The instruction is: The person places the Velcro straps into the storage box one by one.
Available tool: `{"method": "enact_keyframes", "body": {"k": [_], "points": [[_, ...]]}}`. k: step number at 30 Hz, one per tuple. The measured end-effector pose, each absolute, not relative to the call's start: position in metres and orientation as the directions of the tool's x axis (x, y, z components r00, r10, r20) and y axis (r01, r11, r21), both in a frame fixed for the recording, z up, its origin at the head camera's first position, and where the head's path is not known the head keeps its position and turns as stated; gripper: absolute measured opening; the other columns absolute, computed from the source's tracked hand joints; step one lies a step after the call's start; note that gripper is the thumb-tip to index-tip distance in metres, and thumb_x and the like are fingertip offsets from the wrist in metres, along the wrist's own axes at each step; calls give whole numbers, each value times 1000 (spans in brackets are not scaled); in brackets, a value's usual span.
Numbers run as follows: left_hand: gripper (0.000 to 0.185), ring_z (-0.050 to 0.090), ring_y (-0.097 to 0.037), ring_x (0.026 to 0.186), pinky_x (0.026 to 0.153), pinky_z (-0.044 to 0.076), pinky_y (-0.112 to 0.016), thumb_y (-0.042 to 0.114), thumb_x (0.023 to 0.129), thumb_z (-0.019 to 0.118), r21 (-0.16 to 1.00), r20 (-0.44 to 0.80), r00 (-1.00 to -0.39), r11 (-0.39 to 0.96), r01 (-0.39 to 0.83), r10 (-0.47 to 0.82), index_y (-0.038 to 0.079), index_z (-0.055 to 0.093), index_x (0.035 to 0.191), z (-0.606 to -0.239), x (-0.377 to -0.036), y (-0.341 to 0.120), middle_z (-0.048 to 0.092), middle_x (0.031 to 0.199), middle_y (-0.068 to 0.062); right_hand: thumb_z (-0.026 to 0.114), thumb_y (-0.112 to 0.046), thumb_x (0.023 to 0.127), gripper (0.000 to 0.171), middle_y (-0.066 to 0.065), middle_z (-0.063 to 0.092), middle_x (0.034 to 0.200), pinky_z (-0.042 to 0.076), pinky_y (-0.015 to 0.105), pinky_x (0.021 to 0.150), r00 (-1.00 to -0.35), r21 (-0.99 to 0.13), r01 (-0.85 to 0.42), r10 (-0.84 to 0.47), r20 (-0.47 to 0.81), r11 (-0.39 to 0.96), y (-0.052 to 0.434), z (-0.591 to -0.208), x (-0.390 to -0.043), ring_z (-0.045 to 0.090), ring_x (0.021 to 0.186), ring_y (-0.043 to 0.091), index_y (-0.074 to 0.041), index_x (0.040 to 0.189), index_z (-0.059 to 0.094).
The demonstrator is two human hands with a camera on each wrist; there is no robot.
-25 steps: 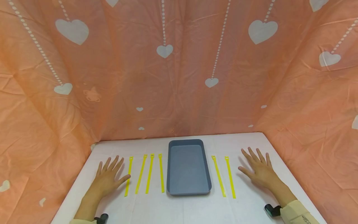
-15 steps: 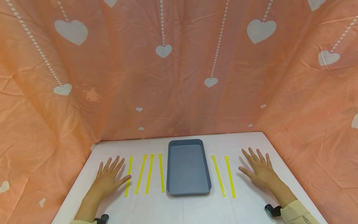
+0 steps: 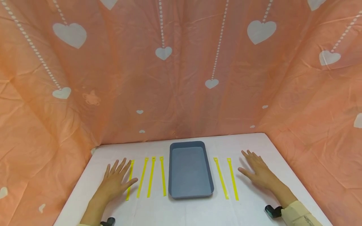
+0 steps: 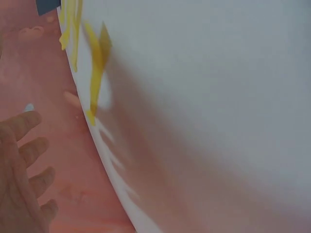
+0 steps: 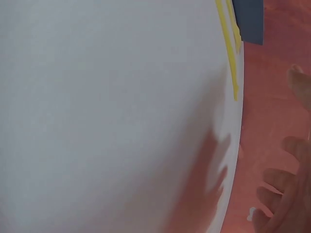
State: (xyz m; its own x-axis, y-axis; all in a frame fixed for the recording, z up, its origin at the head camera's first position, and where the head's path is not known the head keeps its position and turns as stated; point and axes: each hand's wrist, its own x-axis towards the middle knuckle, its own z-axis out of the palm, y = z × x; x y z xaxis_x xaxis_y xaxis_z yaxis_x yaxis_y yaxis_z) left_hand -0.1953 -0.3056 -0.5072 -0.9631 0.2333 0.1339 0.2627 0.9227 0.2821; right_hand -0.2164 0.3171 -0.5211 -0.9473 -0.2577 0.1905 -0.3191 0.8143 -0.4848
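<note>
Spreading left hand (image 3: 114, 183) & right hand (image 3: 260, 173) over white tabletop (image 3: 186, 216), w/ fingers apart on both, gripping nothing. Bracketing blue-gray tray (image 3: 190, 171) at approx. ctr., w/ four left-side yellow strips (image 3: 151, 177) & two right-side yellow strips (image 3: 233, 179) laid lengthwise alongside, slotted heads toward far edge. Crossing outermost left strip (image 3: 128, 195) w/ left thumb, partly hiding it from above; judging by shadow in left wrist view, raised off it, though w/o full proof re: contact. Holding right hand well apart from tray, near but beside outer right-side strip.

Re: handling, strips prob. v. light, thin, bendy, smooth plastic, more apt to slide than break; best pinched btwn thumb & fingertip at slotted head, or at mid-length after lifting an edge w/ nail. Tray prob. stiff, fairly light, maybe slick; best held by raised rim along both long sides & kept level.

Wearing dark wrist devices (image 3: 273, 211) & pale sleeves (image 3: 298, 213), in front of heart-print orange drape (image 3: 121, 78).
</note>
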Motion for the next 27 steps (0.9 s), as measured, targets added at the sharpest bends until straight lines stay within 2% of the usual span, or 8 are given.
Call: {"method": "enact_keyframes", "body": {"k": [5, 10, 16, 23, 27], "points": [[89, 20, -56, 158, 126, 7, -73, 62, 100, 66, 271, 151, -958, 922, 278, 245, 5, 43, 164, -505, -196, -296, 33, 171, -25, 71, -45, 103, 85, 34, 31, 168, 23, 78, 120, -951, -548, -309, -256, 172, 777, 314, -521, -219, 25, 154, 59, -5, 168, 33], [89, 20, -54, 159, 127, 7, -72, 62, 100, 66, 265, 153, -955, 921, 286, 252, 7, 42, 165, -503, -197, -287, 33, 171, -24, 72, -45, 103, 84, 31, 36, 167, 26, 78, 119, -955, -579, -296, -250, 160, 760, 310, -521, -221, 29, 152, 58, -4, 167, 35], [90, 18, -52, 160, 128, 5, -71, 62, 100, 67, 299, 143, -952, 905, 301, 270, 7, 41, 166, -502, -196, -274, 31, 173, -22, 75, -45, 101, 83, 33, 42, 162, 29, 77, 118, -960, -603, -276, -240, 142, 749, 305, -521, -225, 35, 149, 59, -2, 164, 40], [90, 20, -50, 160, 129, 6, -70, 63, 100, 66, 283, 140, -944, 901, 329, 300, 8, 40, 166, -503, -199, -261, 31, 173, -21, 79, -38, 100, 77, 34, 55, 149, 44, 71, 112, -966, -621, -258, -212, 148, 740, 299, -522, -230, 56, 133, 55, 4, 156, 48], [91, 22, -50, 160, 129, 7, -69, 65, 100, 65, 272, 141, -939, 900, 341, 313, 8, 40, 166, -505, -200, -254, 31, 173, -20, 81, -32, 99, 70, 31, 62, 141, 49, 67, 108, -964, -653, -264, -205, 167, 709, 295, -522, -233, 62, 126, 52, 7, 150, 53]]}}
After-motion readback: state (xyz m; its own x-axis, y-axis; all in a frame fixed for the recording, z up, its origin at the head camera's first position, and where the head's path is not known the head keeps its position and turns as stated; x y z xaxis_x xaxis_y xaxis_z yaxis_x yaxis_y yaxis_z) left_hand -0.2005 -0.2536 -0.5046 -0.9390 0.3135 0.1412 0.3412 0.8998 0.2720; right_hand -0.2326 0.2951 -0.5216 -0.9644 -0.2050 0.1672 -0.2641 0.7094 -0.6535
